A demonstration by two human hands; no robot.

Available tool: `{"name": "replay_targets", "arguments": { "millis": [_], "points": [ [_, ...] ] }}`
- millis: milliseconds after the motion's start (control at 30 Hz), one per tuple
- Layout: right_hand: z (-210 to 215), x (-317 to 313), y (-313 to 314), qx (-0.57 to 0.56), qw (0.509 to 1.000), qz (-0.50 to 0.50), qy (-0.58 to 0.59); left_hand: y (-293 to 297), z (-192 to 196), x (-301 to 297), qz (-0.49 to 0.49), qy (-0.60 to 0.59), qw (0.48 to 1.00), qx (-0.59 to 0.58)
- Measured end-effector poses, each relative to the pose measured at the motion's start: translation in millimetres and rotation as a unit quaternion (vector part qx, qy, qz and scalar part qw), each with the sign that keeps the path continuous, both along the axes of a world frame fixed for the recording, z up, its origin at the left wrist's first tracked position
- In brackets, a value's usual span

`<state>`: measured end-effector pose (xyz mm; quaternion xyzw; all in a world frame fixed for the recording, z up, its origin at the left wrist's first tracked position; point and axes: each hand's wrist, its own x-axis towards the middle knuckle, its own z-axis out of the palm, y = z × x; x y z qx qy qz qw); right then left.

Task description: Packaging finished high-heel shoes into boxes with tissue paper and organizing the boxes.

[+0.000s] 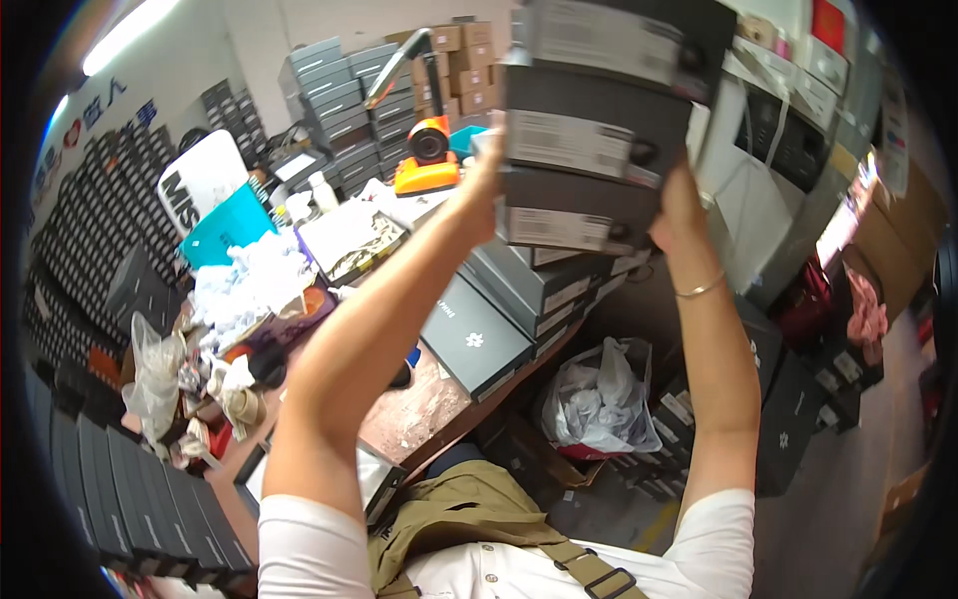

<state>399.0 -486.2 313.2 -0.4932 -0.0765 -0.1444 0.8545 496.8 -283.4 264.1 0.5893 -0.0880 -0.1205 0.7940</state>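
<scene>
A stack of dark grey shoe boxes (589,140) is held raised at head height, the left hand (486,165) clamped on its left side, the right hand (679,205) on its right. Judged mid-lift; setting down demands level support. More grey boxes (529,285) crowd the cluttered table (419,409) beneath, obstructing placement.

Both arms are up, raised high and nearly straight. Left hand (486,170) presses flat, fingers extended, and right hand (679,205) is clamped opposite, wrist bent back, forearms rising from below.
</scene>
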Motion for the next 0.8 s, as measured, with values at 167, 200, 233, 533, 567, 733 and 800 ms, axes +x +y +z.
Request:
{"name": "replay_targets", "arguments": {
  "millis": [167, 200, 233, 533, 567, 733, 800],
  "points": [
    [-20, 56, -22, -0.022, 0.995, -0.096, 0.032, -7, 4, 23, 0.158, -0.244, 0.9, 0.326],
    [-18, 63, -12, -0.052, 0.992, -0.115, 0.023, 10, 2, 28, 0.187, -0.282, 0.866, 0.368],
    [-22, 74, -9, -0.082, 0.984, -0.158, -0.008, 20, 5, 3, 0.175, -0.232, 0.893, 0.343],
    [-123, -54, 120, -0.137, 0.939, 0.01, -0.315, 332, -134, -237, 0.339, -0.211, 0.786, 0.471],
    [-139, -80, 174, -0.27, 0.922, 0.096, -0.261, 349, -165, -271, 0.298, -0.198, 0.746, 0.562],
    [-278, -111, 389, -0.378, 0.816, 0.388, -0.201, 294, -299, -340, 0.17, 0.01, 0.707, 0.686],
    [-325, -82, 427, -0.547, 0.691, 0.275, -0.383, 283, -320, -335, 0.266, -0.059, 0.717, 0.642]
  ]
}}
